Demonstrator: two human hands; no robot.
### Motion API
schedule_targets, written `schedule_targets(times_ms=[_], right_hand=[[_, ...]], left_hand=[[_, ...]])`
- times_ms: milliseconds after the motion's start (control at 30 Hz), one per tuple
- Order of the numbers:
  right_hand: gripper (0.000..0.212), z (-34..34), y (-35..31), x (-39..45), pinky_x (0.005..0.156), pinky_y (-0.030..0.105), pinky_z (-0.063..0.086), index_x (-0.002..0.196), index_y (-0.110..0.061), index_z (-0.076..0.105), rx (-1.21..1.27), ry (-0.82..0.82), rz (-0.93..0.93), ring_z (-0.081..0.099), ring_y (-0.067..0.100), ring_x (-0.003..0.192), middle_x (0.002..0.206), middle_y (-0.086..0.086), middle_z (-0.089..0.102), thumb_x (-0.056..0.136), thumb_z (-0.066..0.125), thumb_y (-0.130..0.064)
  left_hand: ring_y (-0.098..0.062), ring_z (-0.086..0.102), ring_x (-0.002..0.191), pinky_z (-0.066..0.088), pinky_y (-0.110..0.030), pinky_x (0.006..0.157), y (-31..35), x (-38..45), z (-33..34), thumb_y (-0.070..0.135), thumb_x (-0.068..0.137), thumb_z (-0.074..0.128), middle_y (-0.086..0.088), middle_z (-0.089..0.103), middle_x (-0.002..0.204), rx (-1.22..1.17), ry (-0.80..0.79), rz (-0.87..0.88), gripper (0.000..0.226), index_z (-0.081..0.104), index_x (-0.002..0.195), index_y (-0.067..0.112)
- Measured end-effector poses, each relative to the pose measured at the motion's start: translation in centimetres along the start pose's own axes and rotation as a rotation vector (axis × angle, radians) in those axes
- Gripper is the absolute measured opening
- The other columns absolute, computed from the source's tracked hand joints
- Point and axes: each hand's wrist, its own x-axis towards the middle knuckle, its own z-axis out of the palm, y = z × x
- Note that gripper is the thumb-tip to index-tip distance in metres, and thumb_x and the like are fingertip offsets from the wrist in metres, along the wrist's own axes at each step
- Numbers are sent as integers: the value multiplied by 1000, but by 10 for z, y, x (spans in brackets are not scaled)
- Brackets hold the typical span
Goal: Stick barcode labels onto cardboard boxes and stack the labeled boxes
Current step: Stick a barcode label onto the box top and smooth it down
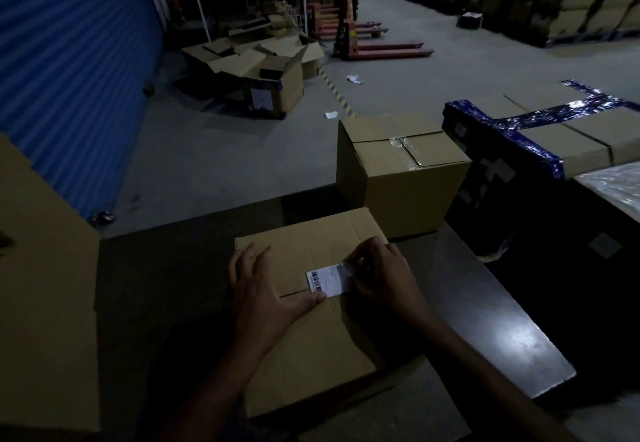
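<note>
In a dim warehouse bay, a blue roller shutter filled the left wall, and a grey concrete floor ran back towards red pallet trucks and a heap of opened cartons. To the right sat a large carton bound in blue tape, with a sealed cardboard box just beside it. Nearest the person, on a dark work surface, lay the cardboard box being labelled, its top flaps closed along a centre seam.

The barcode label lay on the top of that box, right at the seam, its barcode end to the left. The left hand rested flat on the box with fingers spread and straight, the thumb stretched towards the label's lower left corner, holding nothing. The right hand had its fingers curled at the label's right end, apparently pinching or peeling there; the gloom hid the exact contact.

Judging from this, the label was only partly pressed down. It could go on skewed or creased if the right end were lowered before the left was smoothed. Sitting so close to the seam, it might bridge the gap and lift later. The unsealed flaps could also give under pressure, leaving weak adhesion.
</note>
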Motion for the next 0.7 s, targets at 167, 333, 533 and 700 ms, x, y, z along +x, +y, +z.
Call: schedule_targets(times_ms=[167, 333, 533, 700], right_hand=[[31, -5, 0, 14, 86, 29, 46, 96, -40, 45, 12, -37, 31, 43, 0, 97, 108, -13, 55, 81, 71, -35], [31, 4, 1, 8, 74, 11, 31, 104, -39, 49, -60, 9, 0, 42, 2, 103, 115, -15, 53, 80, 68, -40], [24, -5, 2, 16, 86, 35, 45, 95, -29, 53, 24, -10, -13, 49, 8, 96, 99, -15, 59, 79, 71, -30], [30, -3, 3, 11, 76, 16, 41, 104, -33, 52, 5, -13, 9, 45, 1, 101, 110, -17, 54, 81, 70, -36]], left_hand=[[-15, 5, 148, 25, -49, 119, 0, -1, 0, 79, 50, 76, 2, 18, 158, -27, 8, 11, 120, 39, 147, 19], [-14, 4, 148, 24, -47, 119, -2, 0, 3, 70, 55, 82, 0, 19, 158, -11, 21, 27, 112, 39, 146, 19], [-12, 5, 148, 26, -46, 117, -1, 0, 3, 72, 55, 81, 3, 17, 159, -4, 18, 9, 112, 39, 146, 21], [-11, 6, 147, 27, -45, 116, -3, 0, 2, 82, 51, 72, 5, 19, 158, -8, 21, 17, 116, 40, 145, 22]])
